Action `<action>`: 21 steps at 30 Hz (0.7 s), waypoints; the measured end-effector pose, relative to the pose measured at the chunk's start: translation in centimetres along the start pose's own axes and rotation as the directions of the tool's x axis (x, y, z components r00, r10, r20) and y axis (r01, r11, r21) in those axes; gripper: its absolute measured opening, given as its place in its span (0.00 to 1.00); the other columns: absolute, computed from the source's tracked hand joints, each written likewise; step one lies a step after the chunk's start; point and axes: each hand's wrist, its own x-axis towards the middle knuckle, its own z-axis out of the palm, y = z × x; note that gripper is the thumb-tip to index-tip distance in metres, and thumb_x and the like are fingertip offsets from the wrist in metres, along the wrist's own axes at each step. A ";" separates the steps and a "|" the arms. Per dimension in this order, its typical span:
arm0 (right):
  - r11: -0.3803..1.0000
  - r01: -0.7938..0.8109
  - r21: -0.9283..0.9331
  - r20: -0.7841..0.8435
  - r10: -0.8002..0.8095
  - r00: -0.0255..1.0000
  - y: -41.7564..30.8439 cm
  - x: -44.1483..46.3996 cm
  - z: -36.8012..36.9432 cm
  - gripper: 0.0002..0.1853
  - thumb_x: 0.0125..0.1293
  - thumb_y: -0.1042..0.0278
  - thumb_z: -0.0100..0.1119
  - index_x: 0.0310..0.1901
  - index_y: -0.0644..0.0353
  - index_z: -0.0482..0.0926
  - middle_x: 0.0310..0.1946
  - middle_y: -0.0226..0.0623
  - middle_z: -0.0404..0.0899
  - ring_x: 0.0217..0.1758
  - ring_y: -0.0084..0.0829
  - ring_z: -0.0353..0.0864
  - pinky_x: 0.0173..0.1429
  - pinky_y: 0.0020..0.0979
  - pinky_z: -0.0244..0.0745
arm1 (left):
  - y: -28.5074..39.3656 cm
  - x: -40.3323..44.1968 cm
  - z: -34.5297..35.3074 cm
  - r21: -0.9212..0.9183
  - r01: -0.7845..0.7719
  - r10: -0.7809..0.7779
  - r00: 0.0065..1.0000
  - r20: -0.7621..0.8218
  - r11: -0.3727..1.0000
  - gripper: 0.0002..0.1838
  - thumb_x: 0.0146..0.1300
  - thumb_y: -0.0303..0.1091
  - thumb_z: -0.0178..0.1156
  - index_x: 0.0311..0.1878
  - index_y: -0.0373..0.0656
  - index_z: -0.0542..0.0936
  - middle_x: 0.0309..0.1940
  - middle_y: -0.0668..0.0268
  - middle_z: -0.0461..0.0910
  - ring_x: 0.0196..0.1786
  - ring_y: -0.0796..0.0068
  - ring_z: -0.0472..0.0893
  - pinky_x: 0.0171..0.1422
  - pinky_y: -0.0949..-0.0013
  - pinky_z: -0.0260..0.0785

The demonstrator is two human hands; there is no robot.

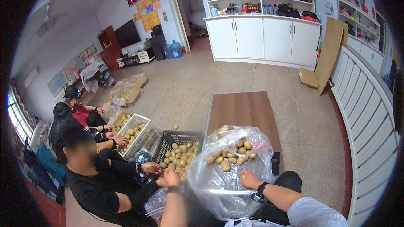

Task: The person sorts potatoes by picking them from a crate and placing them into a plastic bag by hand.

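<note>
One small potato (pixel 243 177) seems to be pinched between the thumb and fingers of the right hand (pixel 251 180), low over the clear plastic bag (pixel 225 183). The bag lies on the near end of the brown table (pixel 242 109), and a pile of potatoes (pixel 226 166) sits in it, toward the far side. The left hand (pixel 172 177) is well apart from the right one, by the black crate (pixel 185 137), which holds many loose potatoes (pixel 181 152). Its fingers look curled, but I cannot tell if they hold anything.

A soft but firm pinch should work well, since a round potato could roll out of a loose grip. I think a low hand is best, so the potato gets no hard bump. The bag looks thin and crumpled, so the dark wrist band (pixel 261 188) should stay clear of its folds. The left hand needs care too, because another person's hand (pixel 150 167) is near; slow, small moves should stop a knock.
</note>
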 end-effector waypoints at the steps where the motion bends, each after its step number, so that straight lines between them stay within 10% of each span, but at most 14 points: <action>1: 0.991 -0.037 0.129 0.049 0.031 0.998 0.6 0.5 0.4 0.23 0.56 0.66 0.62 0.55 0.57 0.73 0.50 0.51 0.75 0.57 0.49 0.74 0.63 0.42 0.69 | 3.0 -1.5 0.4 -0.359 0.099 -0.115 0.993 -0.023 0.928 0.15 0.61 0.42 0.58 0.47 0.45 0.75 0.34 0.63 0.76 0.24 0.61 0.77 0.27 0.60 0.72; 3: 0.964 -0.082 0.253 0.100 0.058 0.993 1.3 0.7 1.4 0.24 0.56 0.65 0.63 0.55 0.56 0.73 0.50 0.51 0.76 0.57 0.47 0.74 0.63 0.41 0.69 | 10.0 -5.5 0.6 -0.639 0.153 -0.218 0.976 -0.024 0.754 0.11 0.65 0.32 0.54 0.49 0.43 0.72 0.35 0.64 0.76 0.22 0.68 0.76 0.21 0.70 0.70; 5: 0.947 0.075 0.311 0.017 -0.085 0.996 1.4 0.8 2.0 0.25 0.55 0.67 0.64 0.56 0.55 0.72 0.27 0.33 0.76 0.26 0.25 0.74 0.30 0.30 0.70 | 11.3 -6.6 1.0 -0.639 0.166 -0.183 0.982 0.041 0.751 0.11 0.65 0.32 0.54 0.50 0.43 0.72 0.35 0.64 0.76 0.21 0.69 0.75 0.21 0.70 0.70; 19: 0.768 -0.087 0.635 0.313 -0.153 0.937 -7.4 1.6 -0.5 0.25 0.67 0.59 0.54 0.63 0.58 0.65 0.30 0.28 0.75 0.21 0.17 0.70 0.23 0.22 0.67 | 12.6 -9.8 5.7 -0.153 0.086 0.016 0.824 0.567 0.985 0.18 0.68 0.44 0.55 0.52 0.41 0.73 0.38 0.62 0.80 0.22 0.71 0.79 0.23 0.72 0.69; 21: 0.775 -0.077 0.628 0.352 -0.194 0.916 -10.0 1.1 -2.3 0.20 0.68 0.55 0.53 0.52 0.64 0.72 0.37 0.37 0.79 0.38 0.27 0.77 0.41 0.31 0.74 | 14.8 -11.4 5.3 -0.111 0.139 -0.043 0.792 0.609 0.984 0.19 0.67 0.46 0.56 0.52 0.40 0.74 0.40 0.63 0.80 0.27 0.72 0.79 0.28 0.71 0.71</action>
